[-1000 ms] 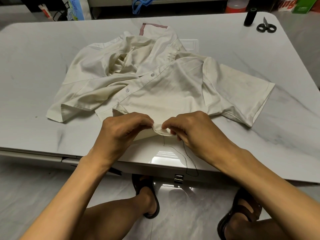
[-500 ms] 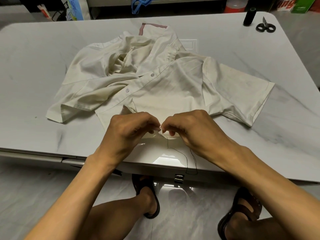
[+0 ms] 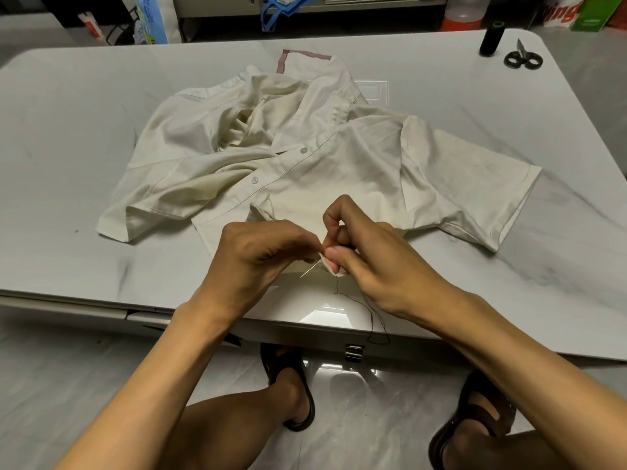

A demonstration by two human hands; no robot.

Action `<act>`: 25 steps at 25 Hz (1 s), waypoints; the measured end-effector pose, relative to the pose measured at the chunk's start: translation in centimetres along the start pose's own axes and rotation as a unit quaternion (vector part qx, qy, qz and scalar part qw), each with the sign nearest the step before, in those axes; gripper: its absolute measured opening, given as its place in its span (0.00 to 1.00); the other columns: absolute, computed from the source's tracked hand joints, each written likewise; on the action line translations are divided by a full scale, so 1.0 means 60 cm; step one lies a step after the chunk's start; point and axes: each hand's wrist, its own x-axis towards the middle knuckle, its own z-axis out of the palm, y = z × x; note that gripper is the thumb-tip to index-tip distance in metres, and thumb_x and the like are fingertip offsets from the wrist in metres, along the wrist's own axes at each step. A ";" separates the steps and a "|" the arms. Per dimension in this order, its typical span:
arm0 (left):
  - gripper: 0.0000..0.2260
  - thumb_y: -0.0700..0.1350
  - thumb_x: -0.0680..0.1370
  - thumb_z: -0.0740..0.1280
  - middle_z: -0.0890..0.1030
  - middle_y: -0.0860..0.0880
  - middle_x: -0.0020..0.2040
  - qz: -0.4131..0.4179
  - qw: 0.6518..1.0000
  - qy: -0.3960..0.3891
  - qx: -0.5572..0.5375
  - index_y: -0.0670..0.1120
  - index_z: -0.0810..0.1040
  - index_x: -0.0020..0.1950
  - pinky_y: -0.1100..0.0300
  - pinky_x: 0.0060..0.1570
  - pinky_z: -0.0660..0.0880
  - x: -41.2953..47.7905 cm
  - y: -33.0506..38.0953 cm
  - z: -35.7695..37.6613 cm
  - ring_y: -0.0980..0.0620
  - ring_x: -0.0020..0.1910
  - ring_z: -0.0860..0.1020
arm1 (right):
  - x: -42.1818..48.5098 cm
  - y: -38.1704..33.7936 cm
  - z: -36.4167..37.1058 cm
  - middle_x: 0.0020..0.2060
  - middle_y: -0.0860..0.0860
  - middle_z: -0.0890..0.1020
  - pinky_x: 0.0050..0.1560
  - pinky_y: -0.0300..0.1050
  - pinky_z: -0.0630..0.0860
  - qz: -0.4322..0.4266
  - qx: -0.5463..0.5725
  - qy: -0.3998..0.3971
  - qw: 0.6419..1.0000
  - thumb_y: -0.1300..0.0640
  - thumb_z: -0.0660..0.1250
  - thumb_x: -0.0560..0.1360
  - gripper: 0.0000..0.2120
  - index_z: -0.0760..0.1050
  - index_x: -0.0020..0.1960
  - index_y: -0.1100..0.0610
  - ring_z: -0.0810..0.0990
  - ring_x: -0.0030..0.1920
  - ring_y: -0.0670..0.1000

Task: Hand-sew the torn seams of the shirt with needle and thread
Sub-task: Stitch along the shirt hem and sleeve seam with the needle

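Shirt: cream, short-sleeved, crumpled in the middle of the counter, front placket up, two pale buttons showing along it. Red-trimmed flap at the far end of the garment. One sleeve spreads flat to the right, the other to the left.

Near hem of the shirt is lifted off the surface at the counter's front edge and pinched into a small fold between both hands.

Left hand: fingers curled, narrow grip, thumb and fingertips closed on the fold from the left.

Right hand: fingers curled, thumb pressed onto the fold from the right, fabric held between thumb and fingers.

Needle: sticks out of the fold between the two hands, bare end slanting down and to the left. Cannot tell which fingers, if any, hold it.

Thread: dark, runs from the fold down across the counter and hangs in a loop over the front edge.

Far right corner of counter: black spool upright, black-handled scissors lying just beside it.

Below the counter: bare legs, dark sandals on a pale floor.
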 end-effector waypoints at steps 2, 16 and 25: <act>0.02 0.36 0.76 0.72 0.85 0.50 0.38 -0.006 1.000 0.003 -0.002 0.39 0.85 0.44 0.70 0.42 0.75 0.002 0.004 0.000 0.60 0.39 0.82 | 0.000 0.000 0.004 0.34 0.49 0.79 0.40 0.42 0.72 -0.006 0.010 -0.002 1.000 0.67 0.61 0.78 0.11 0.62 0.51 0.55 0.75 0.36 0.51; 0.01 0.36 0.74 0.75 0.85 0.50 0.35 -0.056 0.998 -0.014 -0.030 0.39 0.84 0.44 0.67 0.39 0.78 0.005 0.008 0.001 0.60 0.36 0.83 | -0.001 0.002 0.008 0.35 0.46 0.77 0.37 0.32 0.67 0.019 -0.019 0.013 1.000 0.66 0.61 0.79 0.10 0.63 0.53 0.54 0.74 0.36 0.44; 0.04 0.32 0.74 0.72 0.84 0.43 0.35 -0.324 0.903 -0.020 -0.281 0.37 0.81 0.47 0.62 0.40 0.78 0.020 0.010 -0.005 0.47 0.34 0.83 | -0.008 0.011 0.020 0.44 0.51 0.78 0.44 0.46 0.70 -0.132 -0.254 0.129 0.949 0.58 0.69 0.76 0.06 0.81 0.52 0.55 0.74 0.44 0.52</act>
